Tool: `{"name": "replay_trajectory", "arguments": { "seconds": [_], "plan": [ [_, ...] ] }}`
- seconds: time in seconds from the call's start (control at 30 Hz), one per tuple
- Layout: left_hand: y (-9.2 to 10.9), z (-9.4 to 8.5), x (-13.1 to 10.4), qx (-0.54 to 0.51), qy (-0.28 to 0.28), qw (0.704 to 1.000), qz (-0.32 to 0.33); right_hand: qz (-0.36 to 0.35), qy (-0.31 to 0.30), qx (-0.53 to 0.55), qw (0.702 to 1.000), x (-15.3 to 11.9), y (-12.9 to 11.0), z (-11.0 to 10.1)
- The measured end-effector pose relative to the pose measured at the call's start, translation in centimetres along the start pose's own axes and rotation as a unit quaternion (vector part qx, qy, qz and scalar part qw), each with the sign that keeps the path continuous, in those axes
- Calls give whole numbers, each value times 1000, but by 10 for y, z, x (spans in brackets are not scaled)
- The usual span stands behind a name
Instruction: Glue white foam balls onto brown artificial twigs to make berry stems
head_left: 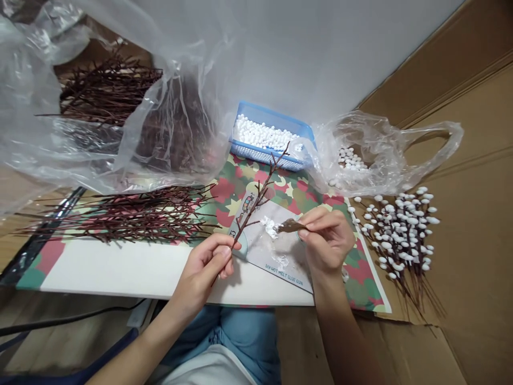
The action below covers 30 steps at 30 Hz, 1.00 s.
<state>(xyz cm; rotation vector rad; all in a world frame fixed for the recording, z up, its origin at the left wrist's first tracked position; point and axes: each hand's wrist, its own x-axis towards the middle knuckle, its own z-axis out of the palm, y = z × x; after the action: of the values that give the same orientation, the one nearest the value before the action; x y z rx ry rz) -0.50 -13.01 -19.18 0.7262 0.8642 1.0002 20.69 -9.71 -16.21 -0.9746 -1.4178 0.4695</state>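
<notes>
My left hand is closed round the lower end of a dark brown artificial twig, which slants up to the right with short side shoots. Between the thumb and fingers of my right hand is a thin, flat brown strip; its exact kind is unclear. The strip's tip meets a lump of white paste above a grey card printed "DIY hot melt glue gun". More white smears lie on the card. Twig and strip are apart from each other.
A blue basket of white beads stands behind. Bare twigs lie at left, below a plastic bag of more twigs. At right are a clear bag with white beads and a bunch of white-tipped twigs on cardboard.
</notes>
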Motion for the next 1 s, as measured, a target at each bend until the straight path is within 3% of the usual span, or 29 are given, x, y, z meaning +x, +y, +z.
{"name": "replay_trajectory", "arguments": {
  "seconds": [0.5, 0.83, 1.0],
  "plan": [
    [-3, -3, -2, 37, -17, 999, -11, -34, -4, -60, 998, -4, 2, 10],
    [-2, -2, 0, 27, -13, 999, -10, -47, -49, -114, 991, -6, 5, 4],
    [-2, -3, 0, 20, -14, 1000, -10, -78, -6, -109, 991, -1, 3, -3]
  ]
}}
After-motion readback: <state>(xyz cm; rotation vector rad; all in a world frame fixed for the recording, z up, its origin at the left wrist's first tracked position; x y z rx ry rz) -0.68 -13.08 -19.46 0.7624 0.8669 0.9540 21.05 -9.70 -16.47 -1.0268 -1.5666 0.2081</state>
